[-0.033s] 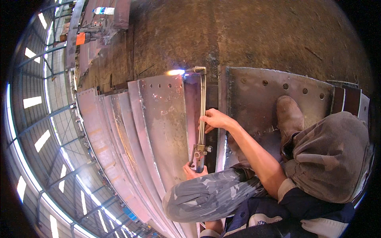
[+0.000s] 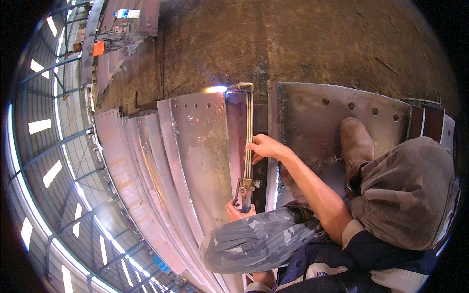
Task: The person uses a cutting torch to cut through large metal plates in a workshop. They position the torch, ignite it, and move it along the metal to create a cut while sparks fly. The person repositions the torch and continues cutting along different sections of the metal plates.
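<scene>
A lit cutting torch (image 2: 249, 115) lies lengthwise before me, its long brass tubes running to a bent head. From its nozzle a bright flame (image 2: 215, 89) points left, at the far corner of a curved steel plate (image 2: 201, 146) with a row of holes. My right hand (image 2: 266, 148) is closed round the tubes about midway. Lower down, my left hand (image 2: 239, 211) is wrapped round the torch handle below the valve knobs, partly hidden by my camouflage-clad knee (image 2: 229, 244). A narrow steel strip (image 2: 237, 122) shows beneath the torch.
My boot (image 2: 356, 139) rests on another holed steel plate (image 2: 312, 117) at right. Several long plates (image 2: 146, 161) lie side by side at left. A bottle (image 2: 128, 13) and a small machine (image 2: 117, 32) with an orange part (image 2: 99, 48) sit far left. Brown floor (image 2: 317, 44) lies beyond.
</scene>
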Tool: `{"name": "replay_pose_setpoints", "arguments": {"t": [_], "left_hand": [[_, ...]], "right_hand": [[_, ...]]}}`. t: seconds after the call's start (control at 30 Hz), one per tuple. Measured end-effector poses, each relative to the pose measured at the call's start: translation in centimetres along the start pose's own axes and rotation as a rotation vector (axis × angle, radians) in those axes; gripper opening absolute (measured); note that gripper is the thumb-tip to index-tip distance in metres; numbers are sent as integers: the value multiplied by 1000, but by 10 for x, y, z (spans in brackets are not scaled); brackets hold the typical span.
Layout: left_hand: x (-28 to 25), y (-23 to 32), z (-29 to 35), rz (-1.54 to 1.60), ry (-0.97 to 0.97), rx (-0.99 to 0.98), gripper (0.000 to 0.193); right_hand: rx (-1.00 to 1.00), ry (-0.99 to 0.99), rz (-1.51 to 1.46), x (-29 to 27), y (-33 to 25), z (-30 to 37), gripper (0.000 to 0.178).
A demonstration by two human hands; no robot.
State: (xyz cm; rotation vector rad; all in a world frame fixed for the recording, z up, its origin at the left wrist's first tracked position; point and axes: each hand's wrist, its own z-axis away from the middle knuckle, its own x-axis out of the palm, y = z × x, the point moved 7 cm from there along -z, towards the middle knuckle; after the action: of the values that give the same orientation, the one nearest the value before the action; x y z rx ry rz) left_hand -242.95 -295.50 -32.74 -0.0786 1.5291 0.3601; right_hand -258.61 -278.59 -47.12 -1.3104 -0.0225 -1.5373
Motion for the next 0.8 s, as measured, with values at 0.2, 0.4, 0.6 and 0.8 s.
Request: {"name": "replay_pose_setpoints", "arguments": {"t": [0.2, 0.4, 0.6, 0.8], "left_hand": [[4, -7, -3, 45, 38, 3, 62], [4, -10, -5, -3, 5, -41, 63], [2, -2, -3, -24, 33, -51, 64], [4, -6, -6, -9, 50, -17, 66]], "right_hand": [[-9, 71, 59, -2, 4, -7, 28], [11, 98, 94, -1, 4, -5, 29], [20, 103, 111, -1, 3, -5, 26], [31, 115, 134, -2, 4, -5, 25]]}}
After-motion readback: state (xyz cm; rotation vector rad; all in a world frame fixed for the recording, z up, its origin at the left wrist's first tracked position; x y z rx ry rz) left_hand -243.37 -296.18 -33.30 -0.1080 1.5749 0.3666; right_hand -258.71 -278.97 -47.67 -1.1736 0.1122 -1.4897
